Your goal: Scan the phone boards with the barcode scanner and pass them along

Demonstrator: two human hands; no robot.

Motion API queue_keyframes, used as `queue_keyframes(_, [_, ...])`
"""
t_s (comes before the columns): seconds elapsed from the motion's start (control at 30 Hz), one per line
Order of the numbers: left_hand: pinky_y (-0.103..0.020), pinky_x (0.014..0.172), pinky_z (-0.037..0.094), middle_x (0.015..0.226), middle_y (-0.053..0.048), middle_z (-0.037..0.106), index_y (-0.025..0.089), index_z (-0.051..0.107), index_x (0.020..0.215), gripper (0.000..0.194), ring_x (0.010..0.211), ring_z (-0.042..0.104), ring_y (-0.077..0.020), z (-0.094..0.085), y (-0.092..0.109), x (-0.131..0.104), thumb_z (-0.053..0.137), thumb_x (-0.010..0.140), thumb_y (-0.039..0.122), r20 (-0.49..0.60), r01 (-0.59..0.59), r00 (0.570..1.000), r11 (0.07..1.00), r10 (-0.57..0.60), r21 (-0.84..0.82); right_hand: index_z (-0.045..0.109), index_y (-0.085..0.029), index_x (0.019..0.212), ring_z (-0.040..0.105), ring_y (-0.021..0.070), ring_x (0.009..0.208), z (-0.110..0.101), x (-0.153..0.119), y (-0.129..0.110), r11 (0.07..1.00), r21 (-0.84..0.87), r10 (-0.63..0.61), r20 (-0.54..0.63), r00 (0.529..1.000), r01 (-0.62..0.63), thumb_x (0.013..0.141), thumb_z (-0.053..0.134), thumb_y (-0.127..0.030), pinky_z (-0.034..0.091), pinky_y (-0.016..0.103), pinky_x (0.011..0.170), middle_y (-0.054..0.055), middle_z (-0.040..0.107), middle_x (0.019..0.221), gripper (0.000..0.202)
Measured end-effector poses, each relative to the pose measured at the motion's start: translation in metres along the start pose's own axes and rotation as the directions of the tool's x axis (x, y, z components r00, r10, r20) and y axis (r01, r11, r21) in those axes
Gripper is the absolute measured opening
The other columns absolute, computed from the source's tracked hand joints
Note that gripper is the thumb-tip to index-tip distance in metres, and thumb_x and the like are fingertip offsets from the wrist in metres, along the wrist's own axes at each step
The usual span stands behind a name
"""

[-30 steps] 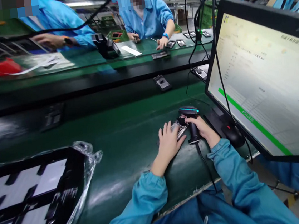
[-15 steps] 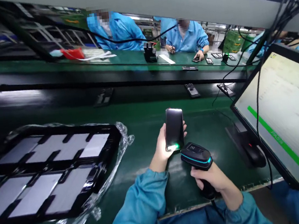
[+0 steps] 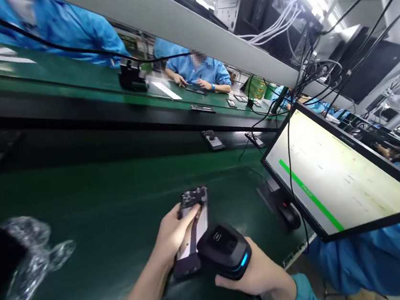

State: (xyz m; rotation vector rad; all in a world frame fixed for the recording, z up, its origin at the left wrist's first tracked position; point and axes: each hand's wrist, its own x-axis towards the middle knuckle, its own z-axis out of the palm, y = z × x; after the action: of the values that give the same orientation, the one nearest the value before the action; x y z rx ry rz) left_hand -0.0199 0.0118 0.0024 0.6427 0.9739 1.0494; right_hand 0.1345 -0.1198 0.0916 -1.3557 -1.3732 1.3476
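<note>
My left hand is closed around a phone, thumb across its upper part. The phone lies tilted with its inner side up, showing a dark circuit section at the top and a pale battery area below. My right hand grips a black barcode scanner with a blue light strip. The scanner's head is close over the lower right side of the phone and hides part of it; whether they touch I cannot tell. Most of the scanner's handle is out of sight.
A monitor showing a green PASS bar stands at the right, a black mouse beside it. Clear plastic wrap edges a dark tray at the left. Several opened phones lie farther back. Co-workers in blue sit across the bench; cables hang above.
The phone has turned from its dark glass face to its open inner side and come nearer me. The scanner's light on it is gone. My view has swung right, leaving most of the tray out of frame.
</note>
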Motion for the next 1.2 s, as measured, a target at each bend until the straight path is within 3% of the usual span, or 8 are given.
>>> queue_keyframes(0.1, [-0.019, 0.048, 0.042, 0.066, 0.001, 0.064, 0.017, 0.061, 0.085, 0.048, 0.056, 0.059, -0.0130, 0.009, -0.002, -0.006, 0.083, 0.063, 0.053, 0.025, -0.075, 0.997, 0.990, 0.072, 0.123, 0.070, -0.031, 0.101, 0.067, 0.0269, 0.089, 0.009, 0.007, 0.001, 0.994, -0.102, -0.041, -0.052, 0.998, 0.035, 0.065, 0.079, -0.021, 0.053, 0.036, 0.079, -0.004, 0.074, 0.095, 0.039])
queue_keyframes(0.23, [-0.021, 0.047, 0.042, 0.066, 0.000, 0.067, 0.018, 0.059, 0.096, 0.050, 0.054, 0.061, -0.0156, 0.014, -0.007, -0.006, 0.077, 0.068, 0.055, -0.050, -0.125, 0.989, 0.977, 0.136, 0.175, 0.069, -0.033, 0.097, 0.067, 0.0287, 0.084, 0.015, 0.012, 0.020, 0.994, -0.112, -0.016, -0.105, 0.994, 0.004, 0.059, 0.080, -0.019, 0.055, 0.037, 0.073, -0.005, 0.074, 0.090, 0.041])
queue_keyframes(0.43, [-0.025, 0.062, 0.051, 0.088, -0.003, 0.070, 0.018, 0.056, 0.111, 0.044, 0.074, 0.067, -0.0179, 0.015, -0.019, 0.002, 0.068, 0.069, 0.029, -0.184, -0.173, 0.965, 0.980, 0.189, 0.098, 0.071, -0.021, 0.098, 0.067, 0.0298, 0.086, 0.013, 0.001, 0.026, 0.988, -0.140, 0.024, -0.235, 0.972, -0.059, 0.068, 0.078, -0.030, 0.055, 0.040, 0.078, 0.005, 0.074, 0.091, 0.033])
queue_keyframes(0.67, [-0.032, 0.078, 0.054, 0.102, -0.007, 0.070, 0.016, 0.051, 0.120, 0.075, 0.088, 0.067, -0.0206, 0.022, -0.013, -0.001, 0.074, 0.050, 0.007, 0.036, -0.098, 0.994, 0.980, 0.106, -0.173, 0.069, -0.018, 0.092, 0.064, 0.0258, 0.074, 0.002, 0.003, 0.026, 0.976, -0.142, 0.127, -0.250, 0.960, -0.166, 0.069, 0.082, -0.044, 0.054, 0.038, 0.072, 0.005, 0.068, 0.072, 0.037])
queue_keyframes(0.73, [-0.033, 0.082, 0.053, 0.105, -0.007, 0.069, 0.016, 0.053, 0.119, 0.073, 0.091, 0.066, -0.0201, 0.024, -0.012, -0.004, 0.080, 0.052, 0.012, 0.083, -0.129, 0.986, 0.974, 0.146, -0.185, 0.069, -0.018, 0.085, 0.063, 0.0253, 0.069, -0.004, -0.002, 0.026, 0.970, -0.153, 0.144, -0.262, 0.954, -0.189, 0.068, 0.083, -0.049, 0.054, 0.036, 0.066, 0.004, 0.065, 0.064, 0.038])
queue_keyframes(0.9, [-0.026, 0.074, 0.049, 0.092, -0.004, 0.070, 0.014, 0.062, 0.102, 0.048, 0.080, 0.064, -0.0160, 0.026, -0.015, -0.005, 0.084, 0.063, 0.032, -0.061, -0.191, 0.980, 0.981, 0.189, -0.020, 0.067, -0.018, 0.079, 0.063, 0.0233, 0.065, -0.015, -0.026, 0.024, 0.949, -0.242, 0.126, -0.288, 0.949, -0.199, 0.070, 0.081, -0.052, 0.054, 0.033, 0.060, 0.004, 0.066, 0.063, 0.038])
queue_keyframes(1.07, [-0.022, 0.060, 0.042, 0.072, 0.000, 0.064, 0.014, 0.065, 0.082, 0.038, 0.065, 0.056, -0.0122, 0.028, -0.014, -0.009, 0.076, 0.073, 0.049, -0.154, -0.264, 0.950, 0.962, 0.272, 0.067, 0.066, -0.016, 0.087, 0.066, 0.0229, 0.072, -0.006, -0.030, 0.013, 0.924, -0.374, 0.008, -0.187, 0.982, -0.079, 0.075, 0.074, -0.034, 0.056, 0.031, 0.066, 0.006, 0.071, 0.080, 0.023])
queue_keyframes(1.2, [-0.021, 0.054, 0.036, 0.061, 0.003, 0.053, 0.015, 0.058, 0.070, 0.043, 0.058, 0.048, -0.0102, 0.029, -0.012, -0.010, 0.068, 0.079, 0.056, -0.160, -0.310, 0.933, 0.946, 0.322, 0.097, 0.063, -0.016, 0.083, 0.062, 0.0206, 0.070, 0.007, -0.014, 0.006, 0.910, -0.414, -0.067, -0.095, 0.993, 0.021, 0.076, 0.067, -0.020, 0.051, 0.026, 0.061, 0.003, 0.067, 0.074, 0.010])
